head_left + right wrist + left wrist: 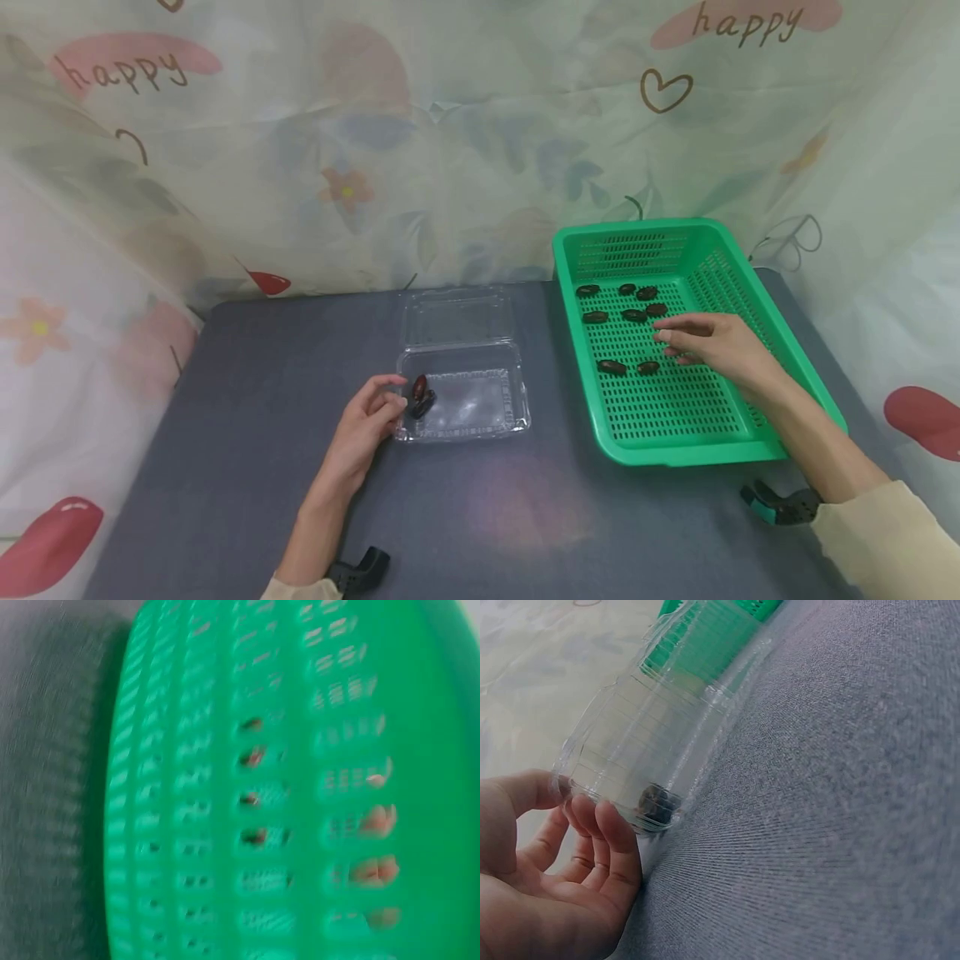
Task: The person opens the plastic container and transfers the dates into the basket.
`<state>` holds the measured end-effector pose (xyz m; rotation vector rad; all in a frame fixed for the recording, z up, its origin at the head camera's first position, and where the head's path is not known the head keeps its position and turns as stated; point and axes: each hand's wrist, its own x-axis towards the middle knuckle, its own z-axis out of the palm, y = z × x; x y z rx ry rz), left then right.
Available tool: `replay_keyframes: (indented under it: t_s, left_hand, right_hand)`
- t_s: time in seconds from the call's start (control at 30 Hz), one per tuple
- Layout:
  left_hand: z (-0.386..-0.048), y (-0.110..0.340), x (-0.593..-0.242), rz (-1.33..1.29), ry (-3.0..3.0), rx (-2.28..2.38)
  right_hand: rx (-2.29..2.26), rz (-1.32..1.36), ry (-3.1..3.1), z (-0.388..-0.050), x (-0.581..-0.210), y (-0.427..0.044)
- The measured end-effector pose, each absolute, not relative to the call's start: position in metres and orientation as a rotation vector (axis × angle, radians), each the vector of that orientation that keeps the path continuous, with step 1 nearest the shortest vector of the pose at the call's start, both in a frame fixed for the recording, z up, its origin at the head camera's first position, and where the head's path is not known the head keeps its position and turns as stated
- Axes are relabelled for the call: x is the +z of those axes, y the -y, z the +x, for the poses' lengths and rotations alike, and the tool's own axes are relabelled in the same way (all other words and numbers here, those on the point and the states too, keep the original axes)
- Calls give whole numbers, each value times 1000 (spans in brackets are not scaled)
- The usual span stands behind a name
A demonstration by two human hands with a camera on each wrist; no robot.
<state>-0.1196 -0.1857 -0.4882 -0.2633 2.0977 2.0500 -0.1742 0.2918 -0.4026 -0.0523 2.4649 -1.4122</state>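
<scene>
A clear plastic clamshell box (461,433) stands with its lid (457,321) folded back. My left hand (363,429) pinches its left rim between thumb and fingers, as the left wrist view also shows. Inside, against that left side, lie a few dark brown, glossy dates (420,387). My right hand (723,343) is over the green basket (615,454), its thumb and fingers slightly apart with nothing visible between them. Near those fingertips lies a date (656,309). In the right wrist view the fingers (375,870) show blurred through the basket's slots.
Several more dates (612,367) lie scattered on the basket floor. Both containers stand on a dark grey table (262,400), the box left of the basket. A patterned curtain (450,167) rises behind, and a thin cable (795,237) hangs near the basket's back right corner.
</scene>
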Motion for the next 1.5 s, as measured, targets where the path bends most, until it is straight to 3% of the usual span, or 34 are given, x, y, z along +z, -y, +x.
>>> replay_keyframes:
  t_s: [0.63, 1.5]
  left_hand:
    - [-116, 187, -488, -259, -2116, 2033]
    - [-116, 186, -487, -254, -2148, 2034]
  right_hand:
    - [-1679, -173, -2384, -144, -380, -214]
    - [-1809, -373, -2152, -130, -393, -110]
